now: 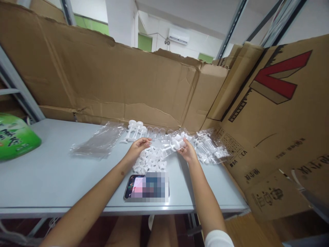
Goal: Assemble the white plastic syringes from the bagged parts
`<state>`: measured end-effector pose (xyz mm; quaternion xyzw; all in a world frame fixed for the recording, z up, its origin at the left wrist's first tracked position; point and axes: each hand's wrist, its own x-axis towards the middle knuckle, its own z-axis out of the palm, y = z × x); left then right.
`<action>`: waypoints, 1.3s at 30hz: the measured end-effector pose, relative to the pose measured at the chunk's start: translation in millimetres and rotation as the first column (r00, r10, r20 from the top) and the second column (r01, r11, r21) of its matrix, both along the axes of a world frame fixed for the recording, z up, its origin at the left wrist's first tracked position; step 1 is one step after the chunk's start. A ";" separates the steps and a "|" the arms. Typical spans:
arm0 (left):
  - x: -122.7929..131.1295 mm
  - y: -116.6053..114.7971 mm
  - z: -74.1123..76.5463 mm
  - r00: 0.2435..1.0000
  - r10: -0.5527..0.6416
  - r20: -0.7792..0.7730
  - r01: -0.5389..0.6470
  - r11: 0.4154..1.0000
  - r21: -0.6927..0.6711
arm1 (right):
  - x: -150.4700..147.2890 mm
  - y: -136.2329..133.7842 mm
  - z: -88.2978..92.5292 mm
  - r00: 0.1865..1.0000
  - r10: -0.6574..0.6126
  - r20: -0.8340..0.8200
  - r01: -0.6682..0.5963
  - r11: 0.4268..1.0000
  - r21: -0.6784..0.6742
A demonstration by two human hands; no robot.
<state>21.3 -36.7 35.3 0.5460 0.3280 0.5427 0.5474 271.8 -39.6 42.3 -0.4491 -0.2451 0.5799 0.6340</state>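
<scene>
My right hand [188, 151] is closed round a clear plastic tube with a white threaded end [176, 143], held just above the grey table [51, 171]. My left hand [137, 148] reaches over a heap of small white plastic parts [150, 161], fingers curled and pinching at something small I cannot make out. Behind the heap stand several white plungers and clear tubes [140, 131] in a row. A clear bag of more such parts [209, 147] lies to the right of my right hand.
Empty clear plastic bags [99, 141] lie left of the parts. A phone [146, 187] rests near the table's front edge. A green packet [15, 137] sits at the far left. Cardboard sheets [115, 79] wall the back and right side [277, 113].
</scene>
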 end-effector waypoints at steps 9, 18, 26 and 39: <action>-3.6 2.3 -1.2 0.991 -0.082 0.107 0.084 0.996 -0.014 | 1.6 2.0 0.5 0.999 0.023 -0.043 -0.023 1.000 0.013; -3.3 -5.4 -2.1 0.706 0.539 -0.460 -0.008 0.656 0.755 | -6.6 1.9 -5.9 0.999 0.013 -0.050 -0.014 1.000 -0.007; 0.8 -6.4 -9.2 0.586 0.572 -0.574 0.233 0.559 0.795 | -20.0 -0.4 -10.0 0.998 0.055 -0.024 -0.055 0.999 0.001; -0.6 -8.2 -2.9 0.676 0.456 -0.579 0.217 0.627 0.748 | -20.4 -5.8 -1.0 1.000 0.026 -0.006 -0.026 0.999 0.026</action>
